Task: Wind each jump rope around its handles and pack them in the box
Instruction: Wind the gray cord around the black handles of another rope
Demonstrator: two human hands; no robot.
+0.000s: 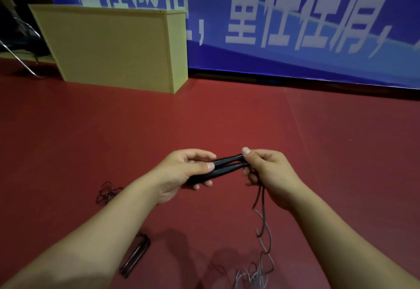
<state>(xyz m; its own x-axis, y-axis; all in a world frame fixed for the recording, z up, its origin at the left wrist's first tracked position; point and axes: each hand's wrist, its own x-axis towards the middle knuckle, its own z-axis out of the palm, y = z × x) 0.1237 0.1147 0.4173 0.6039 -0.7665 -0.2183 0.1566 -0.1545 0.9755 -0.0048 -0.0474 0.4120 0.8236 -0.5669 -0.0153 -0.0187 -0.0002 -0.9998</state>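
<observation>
Above the red floor (227,118), both hands hold one rope's pair of handles (223,167) side by side. The left hand (181,172) has its grip curled round the near ends, thumb pressed on top. The right hand (268,175) pinches the far ends between thumb and fingers, where the cord (261,197) leaves them. That cord hangs down from the handles and runs into a loose pile on the floor near the bottom edge.

By my reading, winding has not yet begun: the handles are only being squared up as a pair. The next move seems to call for the left hand to keep them clamped together while the right draws the slack and lays turns around them, snug enough not to slip.

The handles are black, smooth, slim and tapered. The cord is thin, grey and springy, holding curls. A second rope (134,257), dark with glossy handles, lies on the floor below the handles to the left, its cord (106,193) in a small tangle apart. The box (113,49), pale yellow and flat-sided, stands well beyond the handles to the left, against a blue banner (295,15).
</observation>
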